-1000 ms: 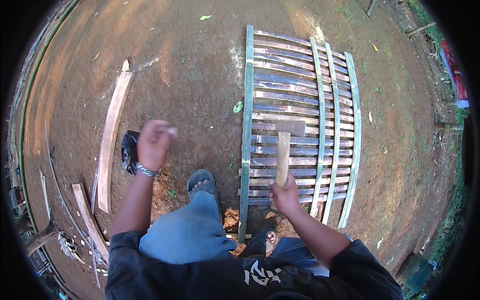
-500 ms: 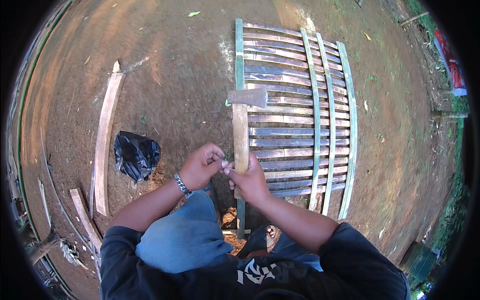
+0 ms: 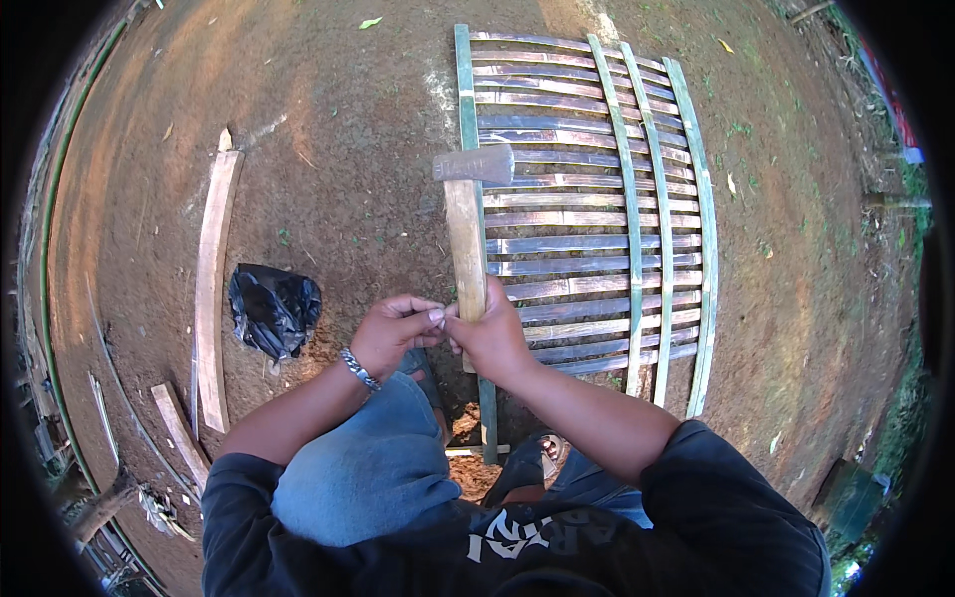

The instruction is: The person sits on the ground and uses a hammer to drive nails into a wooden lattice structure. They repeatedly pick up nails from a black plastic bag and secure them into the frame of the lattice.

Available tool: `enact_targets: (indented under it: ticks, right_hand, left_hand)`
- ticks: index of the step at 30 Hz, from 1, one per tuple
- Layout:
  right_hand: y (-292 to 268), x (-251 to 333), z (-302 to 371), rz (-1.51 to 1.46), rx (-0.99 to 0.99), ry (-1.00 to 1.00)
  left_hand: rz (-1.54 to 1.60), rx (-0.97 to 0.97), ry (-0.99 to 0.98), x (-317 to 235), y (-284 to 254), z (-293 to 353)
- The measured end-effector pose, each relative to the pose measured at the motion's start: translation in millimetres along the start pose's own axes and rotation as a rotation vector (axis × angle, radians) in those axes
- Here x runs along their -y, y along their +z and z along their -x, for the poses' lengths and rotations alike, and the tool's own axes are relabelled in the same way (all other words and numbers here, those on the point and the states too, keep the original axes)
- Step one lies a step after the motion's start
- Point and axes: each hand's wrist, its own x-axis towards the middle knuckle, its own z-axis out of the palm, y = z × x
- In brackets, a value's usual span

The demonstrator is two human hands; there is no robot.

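Observation:
An upright hatchet with a pale wooden handle and grey metal head is gripped low on the handle by my right hand. The thumb and fingertips of that hand also meet my left hand, which is closed in a pinch just left of the handle. Whatever lies between the fingertips is too small to name. Beyond and to the right, a bamboo slat panel lies on the ground, its dark and pale slats crossed by greenish strips. The hatchet head overlaps the panel's left strip in view.
A crumpled black plastic bag sits on the bare soil to my left. Past it lie a long wooden plank and a shorter board. Wood shavings are scattered by my feet. A green container stands at the lower right.
The hatchet has tilted, its head swinging slightly left and away from me. Both hands stay together at the fingertips. The whole view has shifted a little.

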Motion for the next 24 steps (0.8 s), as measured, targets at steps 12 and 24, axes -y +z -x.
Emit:
enact_targets:
  ticks: [12,24]
  right_hand:
    - [-135,-27,12,0.284,-0.131,0.134]
    - [-167,-45,34,0.157,-0.114,0.232]
  left_hand:
    - [-1.007,-0.141,0.352,-50,22,-75]
    - [-0.571,-1.207,0.822,66,70,-278]
